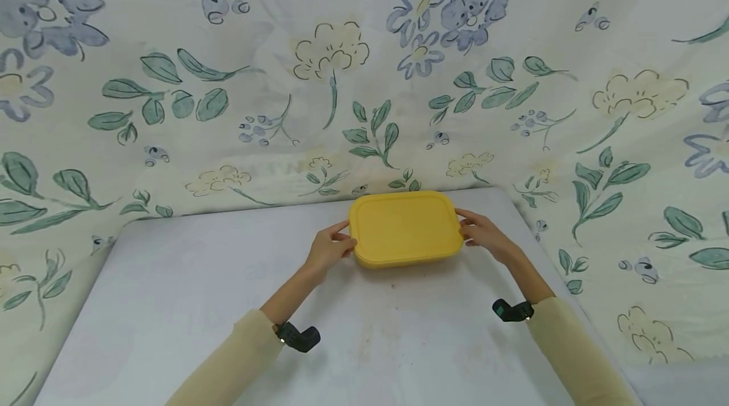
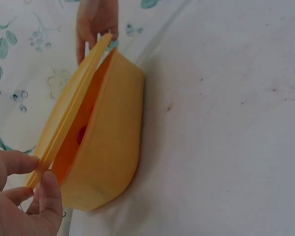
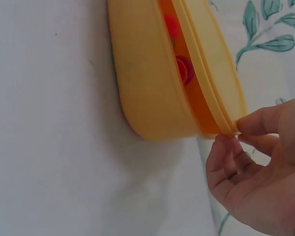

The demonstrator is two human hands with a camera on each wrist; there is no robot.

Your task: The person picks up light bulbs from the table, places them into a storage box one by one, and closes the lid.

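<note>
A yellow lid [image 1: 405, 227] sits tilted over a yellow plastic box [image 2: 110, 132], with a gap along the near side. My left hand [image 1: 329, 248] pinches the lid's left end between thumb and fingers. At the opposite end, my right hand [image 1: 484, 234] pinches the lid's edge in the same way. Through the gap, small red things [image 3: 185, 70] show inside the box; most of the inside is hidden by the lid. The box stands on the white table near its back edge.
The white table [image 1: 228, 279] carries small brownish specks in front of the box. Behind and to the right of it hangs a cloth [image 1: 273, 77] printed with flowers and leaves. Each wrist wears a black camera [image 1: 299, 336] on a strap.
</note>
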